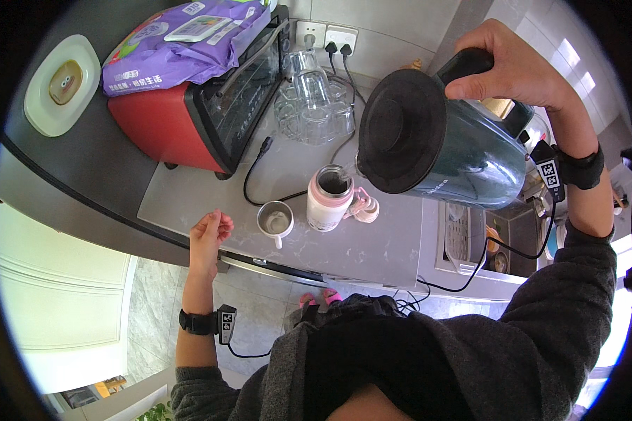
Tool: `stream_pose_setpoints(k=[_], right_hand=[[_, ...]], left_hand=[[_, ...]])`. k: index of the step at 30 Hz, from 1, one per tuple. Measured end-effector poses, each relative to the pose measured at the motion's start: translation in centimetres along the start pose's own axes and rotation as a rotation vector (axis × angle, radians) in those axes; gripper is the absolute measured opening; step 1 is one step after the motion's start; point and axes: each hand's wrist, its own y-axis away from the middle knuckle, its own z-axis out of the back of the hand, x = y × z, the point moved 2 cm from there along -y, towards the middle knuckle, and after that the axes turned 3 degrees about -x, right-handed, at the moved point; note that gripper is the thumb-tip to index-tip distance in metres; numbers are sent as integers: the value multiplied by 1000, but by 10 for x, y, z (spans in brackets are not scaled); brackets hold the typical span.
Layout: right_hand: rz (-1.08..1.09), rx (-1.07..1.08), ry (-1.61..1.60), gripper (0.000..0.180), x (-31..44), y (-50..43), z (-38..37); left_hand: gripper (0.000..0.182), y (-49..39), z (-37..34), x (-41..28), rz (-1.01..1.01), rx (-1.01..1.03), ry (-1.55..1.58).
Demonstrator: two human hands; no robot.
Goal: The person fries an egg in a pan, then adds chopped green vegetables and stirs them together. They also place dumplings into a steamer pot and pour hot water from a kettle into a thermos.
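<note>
My right hand (pixel 511 68) grips the black handle of a dark green Midea electric kettle (pixel 468 152), tipped to the left. Water runs from its spout into the open mouth of a white and pink insulated bottle (pixel 326 205) standing upright on the counter. A pink stopper or lid part (pixel 366 208) lies against the bottle's right side, joined by a strap. Left of the bottle sits a small cup with a metal inside (pixel 275 222); what is in it is unclear. My left hand (pixel 210 234) hovers at the counter's front edge, fingers loosely curled, holding nothing.
A red toaster oven (pixel 158 126) with a purple wipes pack (pixel 179 47) on top stands back left. Behind the bottle are several upturned glasses (pixel 313 105). A black power cord (pixel 250 181) crosses the counter. The sink (pixel 521 231) is at right; wrist-device cables hang nearby.
</note>
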Motion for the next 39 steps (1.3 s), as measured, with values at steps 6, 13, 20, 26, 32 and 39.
stream_pose_setpoints(k=[6, 13, 20, 26, 32, 39], right_hand=[[1, 36, -17, 45, -2, -2, -1], [1, 27, 45, 46, 0, -3, 0], [22, 24, 33, 46, 0, -5, 0], [-2, 29, 34, 46, 1, -6, 3], [-13, 26, 74, 46, 1, -6, 3], [4, -16, 38, 47, 1, -4, 2]], left_hand=[[23, 0, 3, 2, 1, 1, 17], [21, 1, 4, 2, 19, -2, 35], [22, 2, 5, 2, 23, -10, 21], [22, 1, 6, 2, 22, -5, 27], [23, 1, 7, 3, 23, -2, 31], [23, -1, 7, 5, 25, -3, 26]])
